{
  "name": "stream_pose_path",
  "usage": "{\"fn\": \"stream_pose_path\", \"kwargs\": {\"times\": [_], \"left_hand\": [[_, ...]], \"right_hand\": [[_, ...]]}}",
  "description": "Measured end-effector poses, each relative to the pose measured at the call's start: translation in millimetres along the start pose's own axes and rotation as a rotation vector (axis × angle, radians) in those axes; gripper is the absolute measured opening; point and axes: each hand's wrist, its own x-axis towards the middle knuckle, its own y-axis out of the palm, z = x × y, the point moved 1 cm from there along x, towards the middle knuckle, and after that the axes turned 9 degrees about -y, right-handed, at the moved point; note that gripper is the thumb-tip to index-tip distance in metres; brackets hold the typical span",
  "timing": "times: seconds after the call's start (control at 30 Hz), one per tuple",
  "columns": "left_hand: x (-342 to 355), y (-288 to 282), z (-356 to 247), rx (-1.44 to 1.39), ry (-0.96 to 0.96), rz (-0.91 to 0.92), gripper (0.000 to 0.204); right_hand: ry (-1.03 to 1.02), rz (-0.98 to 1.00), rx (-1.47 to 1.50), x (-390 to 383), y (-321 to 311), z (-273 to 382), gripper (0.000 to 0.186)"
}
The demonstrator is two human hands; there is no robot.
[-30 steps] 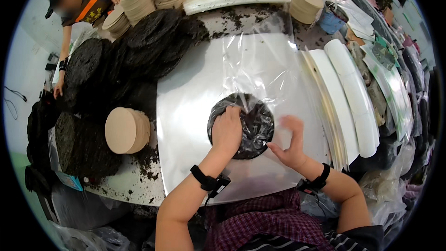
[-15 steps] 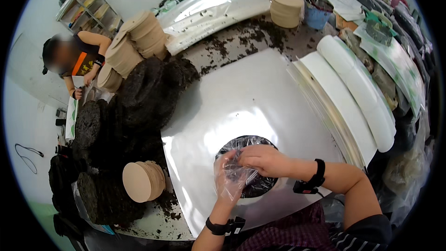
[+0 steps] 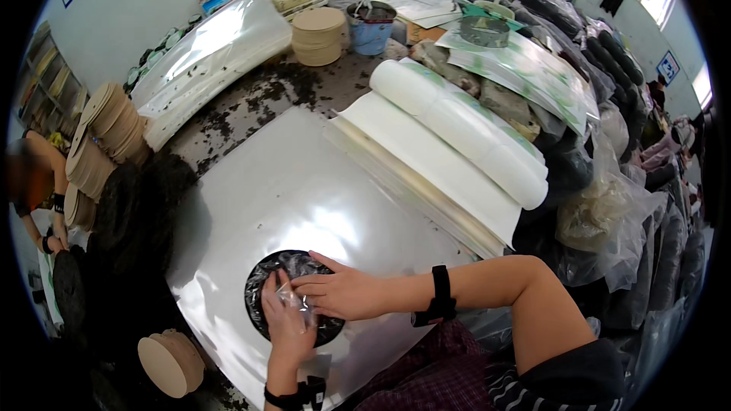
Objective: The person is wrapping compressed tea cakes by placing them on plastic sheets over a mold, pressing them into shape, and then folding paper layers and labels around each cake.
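A round dark disc (image 3: 263, 304) under crumpled, glossy clear plastic lies on a large silvery sheet (image 3: 228, 221). My left hand (image 3: 285, 320) rests on its middle, fingers stretched upward and apart, with crumpled film over and beside them. My right hand (image 3: 343, 289) lies across the disc's right side, fingers spread toward the left hand and touching the plastic. The film under both hands partly hides the disc's surface. A short stack of pale round boards (image 3: 164, 365) sits beside the sheet at the lower left.
Piles of dark slabs (image 3: 122, 221) and board stacks (image 3: 114, 122) line the left, where a co-worker (image 3: 38, 183) works. Behind are a rolled clear sheet (image 3: 202, 57), another stack (image 3: 316, 34) and a blue bucket (image 3: 369, 34). White rolls (image 3: 457, 137) and crumpled bags (image 3: 601, 213) crowd the right.
The view has swung rightward, shifting the scene left. My right hand has moved from beside the disc onto it, and the loose film trailing above the disc is now bunched under my hands.
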Motion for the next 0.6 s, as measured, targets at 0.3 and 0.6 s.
{"fn": "stream_pose_path", "kwargs": {"times": [0.3,0.6], "left_hand": [[-6.3,3.9,-5.4,-0.010,0.049,0.003,0.086],[-1.9,3.0,-18.6,0.067,-0.002,0.021,0.087]], "right_hand": [[1.568,-0.246,-0.777,-358.9,-229.7,-119.8,0.055],[0.465,-0.168,-0.393,-191.5,-192.6,-202.1,0.035]]}}
